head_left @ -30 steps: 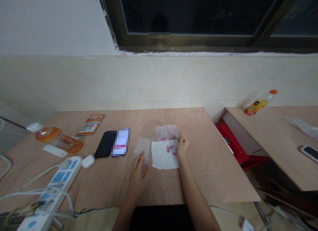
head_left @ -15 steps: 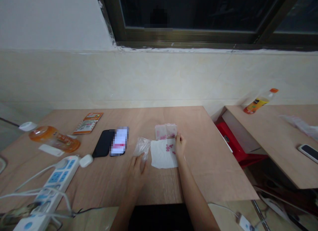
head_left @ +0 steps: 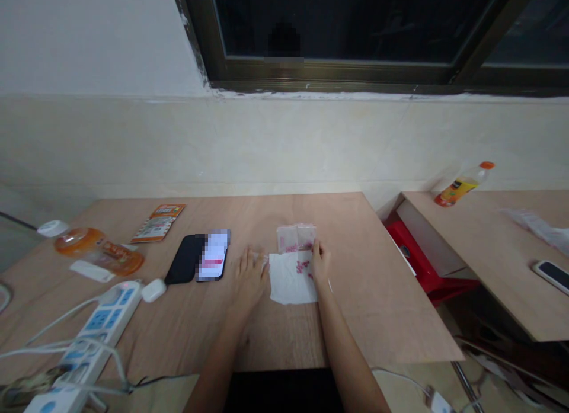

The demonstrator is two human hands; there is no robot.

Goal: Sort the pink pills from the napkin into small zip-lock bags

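Observation:
My left hand (head_left: 249,279) lies palm down on the table with its fingers stretched out, over a clear plastic bag (head_left: 262,258) that is mostly hidden under it. To its right is a sheet of white paper (head_left: 288,282) with several small red pieces (head_left: 303,267) on its upper right part. Just behind the paper rests a small clear bag (head_left: 296,232) with red pieces along its lower edge. My right hand (head_left: 320,265) is closed at the right edge of the paper, fingertips by the bag's corner; what they pinch is too small to make out.
Two phones (head_left: 184,259), an orange packet (head_left: 159,223), a lying orange drink bottle (head_left: 98,250), a white case (head_left: 153,290) and a power strip (head_left: 100,324) with cables occupy the left side. Another table (head_left: 493,247) with a bottle (head_left: 462,185) stands at the right.
My left hand has moved forward and flattened over the clear plastic bag, which now shows only in part. My right hand has hardly moved.

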